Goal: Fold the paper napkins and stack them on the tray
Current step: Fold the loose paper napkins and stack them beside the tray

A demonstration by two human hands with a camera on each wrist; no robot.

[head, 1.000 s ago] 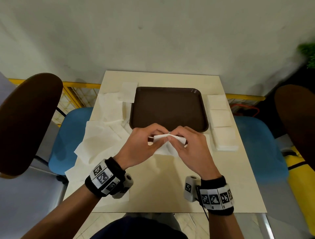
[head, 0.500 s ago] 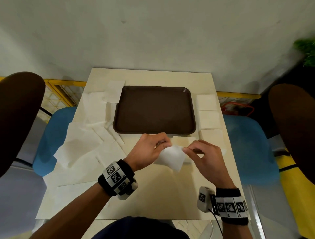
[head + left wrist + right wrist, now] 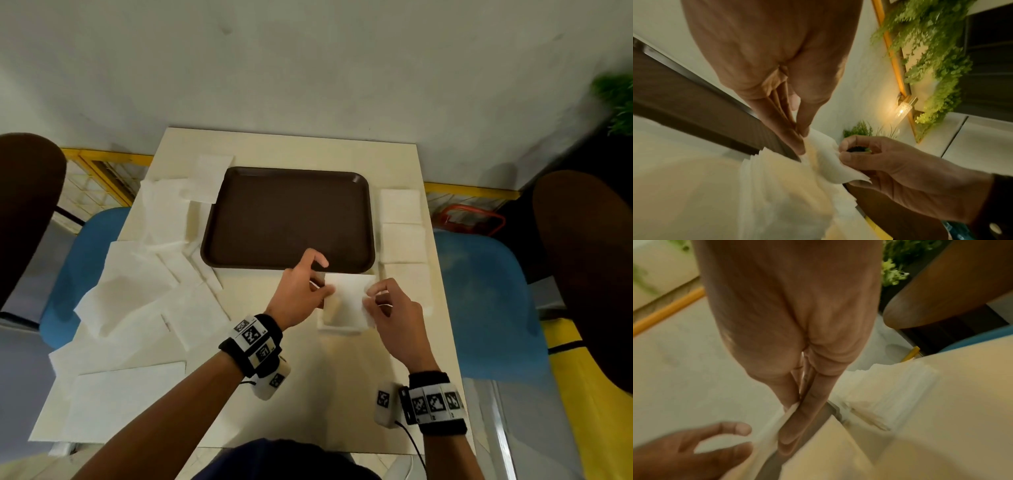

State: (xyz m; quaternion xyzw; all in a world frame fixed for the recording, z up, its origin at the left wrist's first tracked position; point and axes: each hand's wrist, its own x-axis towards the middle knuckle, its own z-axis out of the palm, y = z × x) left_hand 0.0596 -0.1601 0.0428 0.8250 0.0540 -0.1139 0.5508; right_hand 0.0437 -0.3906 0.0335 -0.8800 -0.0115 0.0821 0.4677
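A dark brown tray (image 3: 287, 219) lies bare at the table's middle. Just in front of its near right corner, both hands hold one folded white napkin (image 3: 346, 298) low over a small pile of folded napkins (image 3: 339, 329). My left hand (image 3: 325, 275) pinches the napkin's left edge with thumb and fingers (image 3: 801, 139), its index finger lifted. My right hand (image 3: 368, 298) pinches the right edge between thumb and forefinger (image 3: 795, 408). The napkin (image 3: 828, 162) sags between the two grips.
Three piles of folded napkins (image 3: 402, 240) line the table right of the tray. Unfolded napkins (image 3: 137, 291) are strewn over the table's left side. Blue chairs (image 3: 479, 301) stand at either side, and a wall rises behind the table.
The hands finished pressing the fold, then carried the folded napkin right and down over the pile by the tray's near right corner. The left index finger has lifted.
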